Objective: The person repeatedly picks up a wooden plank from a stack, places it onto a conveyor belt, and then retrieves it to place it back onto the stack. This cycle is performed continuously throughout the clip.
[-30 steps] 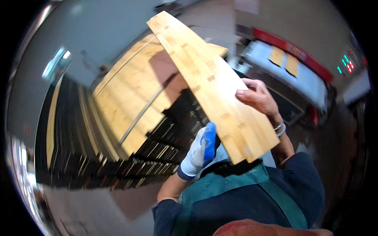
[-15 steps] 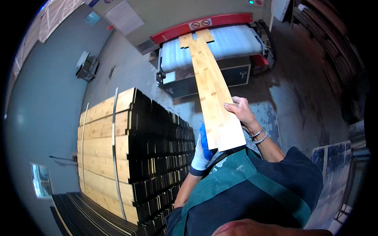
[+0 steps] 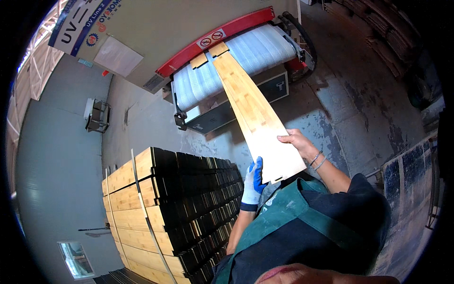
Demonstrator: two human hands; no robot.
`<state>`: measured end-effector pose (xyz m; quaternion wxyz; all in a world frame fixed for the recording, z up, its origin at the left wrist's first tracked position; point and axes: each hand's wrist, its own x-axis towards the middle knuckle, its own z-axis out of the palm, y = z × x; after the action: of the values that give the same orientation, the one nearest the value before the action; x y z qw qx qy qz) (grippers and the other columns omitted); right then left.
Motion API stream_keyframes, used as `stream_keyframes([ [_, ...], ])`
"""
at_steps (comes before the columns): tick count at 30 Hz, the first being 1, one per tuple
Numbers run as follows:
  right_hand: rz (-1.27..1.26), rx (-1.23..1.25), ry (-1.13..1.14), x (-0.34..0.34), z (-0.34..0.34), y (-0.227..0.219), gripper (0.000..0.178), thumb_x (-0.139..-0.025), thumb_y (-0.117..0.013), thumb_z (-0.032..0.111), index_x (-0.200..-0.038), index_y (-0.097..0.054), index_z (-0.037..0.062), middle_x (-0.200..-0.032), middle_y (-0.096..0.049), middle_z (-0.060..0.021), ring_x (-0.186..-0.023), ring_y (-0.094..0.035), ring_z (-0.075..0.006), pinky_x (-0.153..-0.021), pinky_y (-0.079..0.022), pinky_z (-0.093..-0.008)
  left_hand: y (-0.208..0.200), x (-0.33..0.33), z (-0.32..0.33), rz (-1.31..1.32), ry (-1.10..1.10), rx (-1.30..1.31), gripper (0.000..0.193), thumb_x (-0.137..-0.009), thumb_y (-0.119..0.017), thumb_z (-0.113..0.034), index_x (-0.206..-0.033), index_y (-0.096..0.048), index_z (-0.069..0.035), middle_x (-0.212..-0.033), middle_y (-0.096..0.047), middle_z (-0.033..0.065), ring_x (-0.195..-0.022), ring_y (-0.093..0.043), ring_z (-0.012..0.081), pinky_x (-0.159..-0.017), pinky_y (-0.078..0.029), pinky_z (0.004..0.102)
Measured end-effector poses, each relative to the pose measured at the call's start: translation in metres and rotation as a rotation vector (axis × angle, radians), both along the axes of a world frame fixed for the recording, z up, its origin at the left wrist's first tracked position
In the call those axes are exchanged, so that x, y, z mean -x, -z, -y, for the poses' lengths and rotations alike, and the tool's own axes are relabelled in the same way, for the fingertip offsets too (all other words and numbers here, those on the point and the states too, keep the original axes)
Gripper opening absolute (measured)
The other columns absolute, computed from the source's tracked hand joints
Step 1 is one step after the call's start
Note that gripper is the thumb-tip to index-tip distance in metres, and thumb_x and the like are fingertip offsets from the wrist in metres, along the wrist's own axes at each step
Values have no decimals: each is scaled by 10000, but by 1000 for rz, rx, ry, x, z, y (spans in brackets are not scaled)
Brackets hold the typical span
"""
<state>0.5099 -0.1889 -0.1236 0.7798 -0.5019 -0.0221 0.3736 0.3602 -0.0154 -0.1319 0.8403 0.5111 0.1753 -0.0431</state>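
Note:
Long, light-brown bamboo floorboards stretch from my body toward the machine; what looks like a second board peeks out along the left edge of the upper one. My left hand, in a white and blue glove, grips the near left edge, its thumb up along the side. My bare right hand closes round the right edge, thumb on top. The far end is above the white ribbed belt; whether it touches the belt I cannot tell. Two board ends, a left one and a right one, show under the machine's red bar.
The red bar crosses the machine's opening. On my left stands a strapped stack of boards with dark ends. Brown stacked material lies at the far right. A worn blue-and-white panel is at my right.
The boards on the belt have gone farther under the red bar. My hands hold the boards with more of the upper face turned to view. The whole view has shifted.

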Motion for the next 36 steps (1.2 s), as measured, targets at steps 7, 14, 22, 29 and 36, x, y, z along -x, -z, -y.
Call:
stream_keyframes([
  [7, 176, 55, 31, -44, 41, 0, 346, -896, -637, 113, -1157, -614, -113, -998, -700, -146, -826, -702, -192, -738, -576, -287, 47, -22, -33, 191, 86, -821, 352, -1041, -468, -288, -1026, -591, 42, -874, -663, 91, -790, -609, 130, -713, -488, 326],
  [14, 178, 117, 118, -69, 62, 30, 345, -896, -632, 146, -1139, -625, -99, -972, -705, -123, -804, -693, -160, -719, -558, -272, 8, -46, -42, -395, 158, -504, 246, -1006, -508, -220, -1047, -584, 10, -845, -602, 118, -729, -545, 250, -682, -454, 357],
  [22, 124, 10, 152, -124, 43, 58, 320, -909, -614, 165, -1130, -627, -65, -941, -705, -100, -770, -698, -154, -698, -562, -271, 44, -88, -67, 41, 219, -975, 245, -980, -533, -191, -1145, -585, -17, -809, -555, 137, -723, -536, 301, -672, -453, 397],
  [29, 59, -49, 103, -156, 26, 57, 298, -937, -588, 174, -1115, -629, -62, -943, -707, -120, -780, -710, -175, -703, -582, -290, 95, -133, -90, -33, 65, -563, 345, -973, -562, -446, -878, -610, -117, -583, -386, -86, -472, -355, 43, -437, -279, 241],
  [36, -12, -28, 52, -192, 12, 79, 324, -965, -577, 194, -1139, -621, -76, -976, -707, -123, -798, -715, -198, -708, -593, -318, 75, -174, -89, -215, -55, -285, 400, -989, -531, -425, -788, -577, -83, -633, -374, -39, -559, -345, 89, -508, -290, 302],
])
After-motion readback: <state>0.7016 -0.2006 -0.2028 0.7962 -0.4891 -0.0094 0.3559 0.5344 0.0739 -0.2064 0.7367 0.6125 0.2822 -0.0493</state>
